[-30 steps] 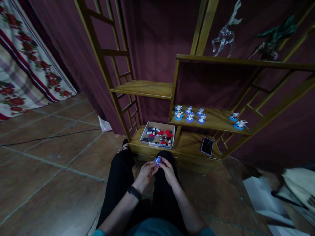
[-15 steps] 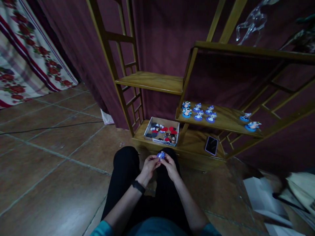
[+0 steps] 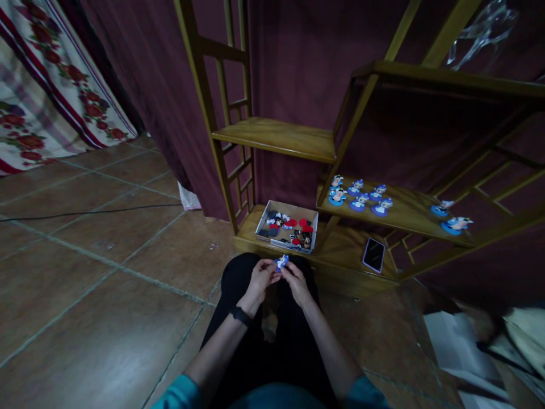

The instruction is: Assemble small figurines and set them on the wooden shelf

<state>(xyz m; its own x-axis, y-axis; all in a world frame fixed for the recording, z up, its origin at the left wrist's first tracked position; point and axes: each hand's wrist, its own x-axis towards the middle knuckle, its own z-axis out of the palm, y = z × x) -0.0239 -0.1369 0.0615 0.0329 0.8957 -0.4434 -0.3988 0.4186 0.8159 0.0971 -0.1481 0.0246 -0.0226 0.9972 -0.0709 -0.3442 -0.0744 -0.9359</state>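
Note:
Between both hands, above my knees, I hold a small purple-and-white figurine [image 3: 281,262] with a purple base. My left hand [image 3: 263,276] pinches it from the left, and a dark band circles that wrist. The fingers of my right hand [image 3: 294,280] close on its other side. Just beyond, a shallow cardboard box [image 3: 266,240] contains red and dark discs and small figure pieces. Several similar purple figurines [image 3: 359,201] stand on the wooden shelf [image 3: 404,213] to the right, beside blue-based figurines [image 3: 338,196].
Two more blue-based figurines [image 3: 456,225] are at that shelf's right end. A phone [image 3: 373,254] lies on the lowest board [image 3: 336,244]. A glass animal ornament [image 3: 483,31] stands on the upper shelf. White boxes [image 3: 457,346] sit on the floor at right; a black cable [image 3: 93,212] crosses it at left.
The figurine has turned in my fingers, so more of its white front shows. My view has shifted left, and my knees are closer together. Both hands keep their grip.

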